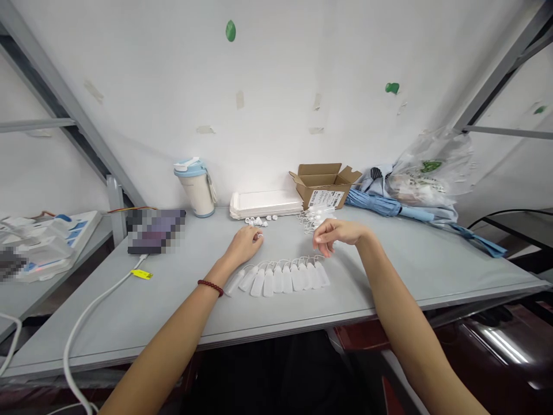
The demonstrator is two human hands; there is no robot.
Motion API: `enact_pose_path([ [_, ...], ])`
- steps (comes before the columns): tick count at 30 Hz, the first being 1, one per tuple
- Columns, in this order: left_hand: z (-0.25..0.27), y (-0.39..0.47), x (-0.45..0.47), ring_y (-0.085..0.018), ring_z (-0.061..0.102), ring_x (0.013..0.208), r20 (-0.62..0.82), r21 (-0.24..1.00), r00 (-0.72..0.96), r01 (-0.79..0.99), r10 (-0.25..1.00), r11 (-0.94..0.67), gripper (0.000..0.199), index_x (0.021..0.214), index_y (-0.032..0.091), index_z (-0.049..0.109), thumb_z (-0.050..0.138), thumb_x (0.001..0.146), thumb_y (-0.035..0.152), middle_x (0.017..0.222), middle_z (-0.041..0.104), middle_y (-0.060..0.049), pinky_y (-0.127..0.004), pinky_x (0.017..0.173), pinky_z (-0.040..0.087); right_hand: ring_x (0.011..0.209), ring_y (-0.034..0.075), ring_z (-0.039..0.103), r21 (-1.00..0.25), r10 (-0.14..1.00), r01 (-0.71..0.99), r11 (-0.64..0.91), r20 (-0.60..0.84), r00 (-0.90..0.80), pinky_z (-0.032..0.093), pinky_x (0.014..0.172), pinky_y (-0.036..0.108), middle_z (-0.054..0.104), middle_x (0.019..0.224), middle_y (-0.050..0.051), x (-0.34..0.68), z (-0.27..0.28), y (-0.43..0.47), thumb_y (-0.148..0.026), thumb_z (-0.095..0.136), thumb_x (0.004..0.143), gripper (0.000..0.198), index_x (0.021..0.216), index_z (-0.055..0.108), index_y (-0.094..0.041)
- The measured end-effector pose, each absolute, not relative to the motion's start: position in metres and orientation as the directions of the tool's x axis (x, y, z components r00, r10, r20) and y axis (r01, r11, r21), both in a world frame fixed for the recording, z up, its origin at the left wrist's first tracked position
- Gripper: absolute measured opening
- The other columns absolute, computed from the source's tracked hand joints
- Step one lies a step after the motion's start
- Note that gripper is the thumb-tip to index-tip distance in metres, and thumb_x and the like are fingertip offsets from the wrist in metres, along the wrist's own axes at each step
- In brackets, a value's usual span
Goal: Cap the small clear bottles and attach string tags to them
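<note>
1. The left hand (244,245) rests low on the bench (389,271), fingers curled narrow around a small white cap (260,236) pinched at its fingertips; the grip looks suited to so tiny a piece.
2. Just beyond that hand lies a loose cluster of more small white caps (260,220), near enough to pick from without stretching.
3. The right hand (334,233) hovers above the bench, fingers drooping and loosely bent; I cannot tell whether it holds anything.
4. Just below both hands, between the forearms, a row of small white bottles (280,278) lies side by side, touching, necks pointing away from the person, probably so each can be handled in turn.
5. Just beyond the right hand sits a heap of white pieces (314,218), in front of an open cardboard box (324,184).
6. Farther beyond the left hand stand a stack of white trays (265,204) and a lidded cup (196,187).
7. Well to the left hand's outer side, a white cable (86,317) with a yellow tag (141,274) runs across the bench.
</note>
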State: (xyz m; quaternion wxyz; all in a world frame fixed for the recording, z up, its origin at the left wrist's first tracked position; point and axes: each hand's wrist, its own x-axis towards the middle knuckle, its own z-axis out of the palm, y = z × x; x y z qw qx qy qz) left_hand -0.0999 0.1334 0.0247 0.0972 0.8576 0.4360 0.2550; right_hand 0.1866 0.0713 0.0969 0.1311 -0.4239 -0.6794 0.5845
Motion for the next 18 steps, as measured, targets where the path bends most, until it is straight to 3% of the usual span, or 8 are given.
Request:
enact_pose_path([
  [3, 0.0266, 0.1316, -0.1001, -0.020, 0.057, 0.073, 0.342, 0.394, 0.487, 0.702, 0.804, -0.593, 0.021, 0.083, 0.017, 0.065, 0.045, 0.079, 0.024, 0.076, 0.062, -0.006, -0.030, 0.070, 0.044, 0.050, 0.013, 0.063, -0.860, 0.561, 0.502, -0.087, -0.459, -0.689, 0.041, 0.042, 0.020, 0.071, 0.064, 0.007, 0.1815, 0.0973, 0.0704, -0.045, 0.063, 0.076, 0.038, 0.087, 0.069, -0.009],
  [6, 0.0280, 0.1303, -0.0999, -0.020, 0.057, 0.073, 0.336, 0.398, 0.484, 0.704, 0.808, -0.588, 0.021, 0.081, 0.017, 0.064, 0.044, 0.079, 0.024, 0.076, 0.062, -0.006, -0.029, 0.069, 0.043, 0.052, 0.014, 0.066, -0.826, 0.465, 0.556, -0.093, -0.529, -0.710, 0.038, 0.037, 0.018, 0.073, 0.068, 0.008, 0.1780, 0.0971, 0.0696, -0.045, 0.062, 0.077, 0.040, 0.094, 0.069, -0.009],
  [11, 0.0283, 0.1303, -0.0998, -0.021, 0.057, 0.073, 0.334, 0.400, 0.490, 0.700, 0.805, -0.592, 0.019, 0.079, 0.017, 0.064, 0.046, 0.078, 0.023, 0.075, 0.062, -0.007, -0.030, 0.069, 0.042, 0.053, 0.014, 0.068, -0.772, 0.430, 0.625, -0.118, -0.607, -0.668, 0.038, 0.037, 0.016, 0.073, 0.070, 0.007, 0.1763, 0.0944, 0.0697, -0.047, 0.064, 0.075, 0.041, 0.092, 0.070, -0.010],
  [18, 0.0301, 0.1290, -0.0998, -0.020, 0.057, 0.073, 0.329, 0.403, 0.489, 0.701, 0.808, -0.589, 0.018, 0.078, 0.017, 0.064, 0.047, 0.077, 0.023, 0.075, 0.063, -0.006, -0.030, 0.068, 0.043, 0.055, 0.014, 0.068, -0.745, 0.471, 0.657, -0.116, -0.623, -0.624, 0.039, 0.038, 0.016, 0.074, 0.074, 0.009, 0.1763, 0.0936, 0.0697, -0.050, 0.064, 0.074, 0.044, 0.091, 0.070, -0.010],
])
